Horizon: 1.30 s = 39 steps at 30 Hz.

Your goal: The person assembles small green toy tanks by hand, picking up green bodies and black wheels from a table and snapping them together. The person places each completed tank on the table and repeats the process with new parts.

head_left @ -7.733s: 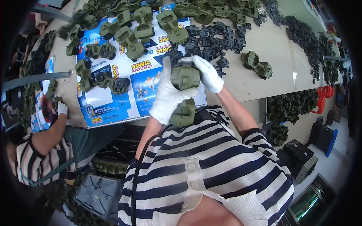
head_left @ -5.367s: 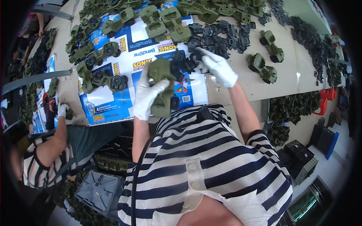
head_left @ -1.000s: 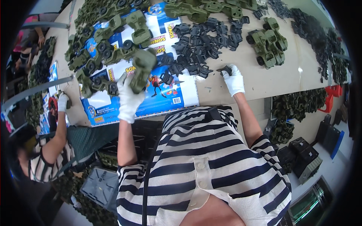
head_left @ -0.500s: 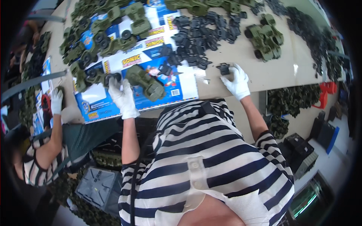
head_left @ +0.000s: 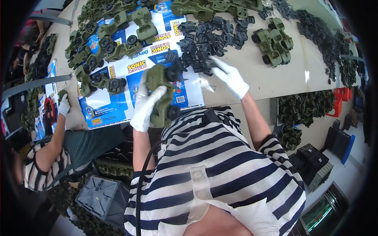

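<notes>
My left hand (head_left: 144, 106), in a white glove, grips a green toy vehicle (head_left: 159, 84) with black wheels, thumb across its body. It is tilted above the front edge of the table. My right hand (head_left: 230, 78), also gloved, reaches left with its fingers closed at a dark grey plastic part (head_left: 208, 67); the fingertips partly cover where they meet it. This part lies against the pile of similar dark grey parts (head_left: 214, 37). Left of my left hand, another green toy vehicle (head_left: 108, 83) rests on the printed blue and white sheet (head_left: 130, 104).
Several green vehicles (head_left: 118, 49) cover the sheet's far left. More green vehicles (head_left: 277, 43) stand at right, with small dark parts (head_left: 321, 47) heaped beyond. A co-worker's gloved hand (head_left: 63, 106) is at far left. Green pieces (head_left: 305, 110) fill a container below the table's right edge.
My left hand has lifted the green vehicle off the sheet and turned it. My right hand has moved left to the pile; the loose dark part is gone from its former place.
</notes>
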Each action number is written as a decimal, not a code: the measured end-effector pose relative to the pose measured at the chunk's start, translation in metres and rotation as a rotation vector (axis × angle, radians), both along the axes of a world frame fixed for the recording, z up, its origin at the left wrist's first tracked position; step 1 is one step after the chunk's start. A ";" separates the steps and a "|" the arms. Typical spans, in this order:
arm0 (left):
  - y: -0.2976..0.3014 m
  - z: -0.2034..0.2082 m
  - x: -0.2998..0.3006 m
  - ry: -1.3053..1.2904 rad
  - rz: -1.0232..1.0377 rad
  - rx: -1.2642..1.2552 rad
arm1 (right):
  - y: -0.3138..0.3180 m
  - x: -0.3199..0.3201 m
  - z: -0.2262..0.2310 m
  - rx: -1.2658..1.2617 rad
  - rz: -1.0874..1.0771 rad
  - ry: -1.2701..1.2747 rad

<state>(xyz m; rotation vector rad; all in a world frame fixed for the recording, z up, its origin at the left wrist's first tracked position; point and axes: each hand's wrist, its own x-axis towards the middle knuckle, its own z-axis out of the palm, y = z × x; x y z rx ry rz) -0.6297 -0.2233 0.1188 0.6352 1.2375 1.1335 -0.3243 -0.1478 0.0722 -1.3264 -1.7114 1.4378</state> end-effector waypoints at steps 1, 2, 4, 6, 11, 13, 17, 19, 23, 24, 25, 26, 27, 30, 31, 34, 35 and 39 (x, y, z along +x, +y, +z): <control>0.001 0.005 0.007 0.016 -0.091 0.013 | 0.008 -0.011 0.008 -0.137 0.066 0.180; 0.003 0.010 0.016 0.029 -0.181 0.029 | 0.015 -0.020 0.011 -0.272 0.133 0.356; 0.003 0.021 0.029 -0.018 -0.288 -0.025 | 0.021 -0.029 0.003 -0.347 0.237 0.468; 0.005 0.030 0.043 0.012 -0.332 -0.074 | 0.024 -0.027 -0.006 -0.404 0.307 0.526; 0.003 0.023 0.050 0.090 -0.320 -0.045 | 0.019 -0.024 -0.016 -0.533 0.295 0.681; 0.002 0.024 0.052 0.117 -0.327 -0.058 | 0.017 -0.022 -0.021 -0.540 0.291 0.686; 0.004 0.027 0.058 0.036 -0.308 -0.081 | 0.012 -0.021 -0.021 -0.530 0.262 0.689; 0.005 0.027 0.061 0.040 -0.312 -0.085 | 0.009 -0.020 -0.020 -0.527 0.240 0.706; 0.006 0.023 0.066 0.099 -0.337 -0.058 | 0.008 -0.016 -0.021 -0.524 0.230 0.735; 0.007 0.022 0.067 0.115 -0.339 -0.063 | 0.007 -0.015 -0.018 -0.526 0.228 0.734; 0.007 0.022 0.067 0.131 -0.341 -0.065 | 0.008 -0.014 -0.016 -0.517 0.241 0.718; 0.007 0.021 0.068 0.143 -0.347 -0.060 | 0.009 -0.012 -0.014 -0.509 0.254 0.701; 0.007 0.020 0.068 0.155 -0.353 -0.054 | 0.011 -0.008 -0.014 -0.491 0.281 0.669; 0.007 0.013 0.071 0.210 -0.331 -0.051 | 0.022 -0.007 -0.009 -0.148 0.322 0.482; 0.008 0.009 0.073 0.233 -0.315 -0.053 | 0.024 -0.011 -0.005 -0.127 0.293 0.457; 0.014 -0.014 0.099 0.397 -0.158 0.168 | 0.027 -0.027 0.009 -0.339 0.120 0.468; 0.012 -0.018 0.105 0.384 -0.138 0.145 | 0.025 -0.035 0.011 -0.284 0.043 0.461; 0.002 -0.027 0.105 0.156 -0.089 0.129 | 0.013 -0.046 0.017 -0.155 0.023 0.378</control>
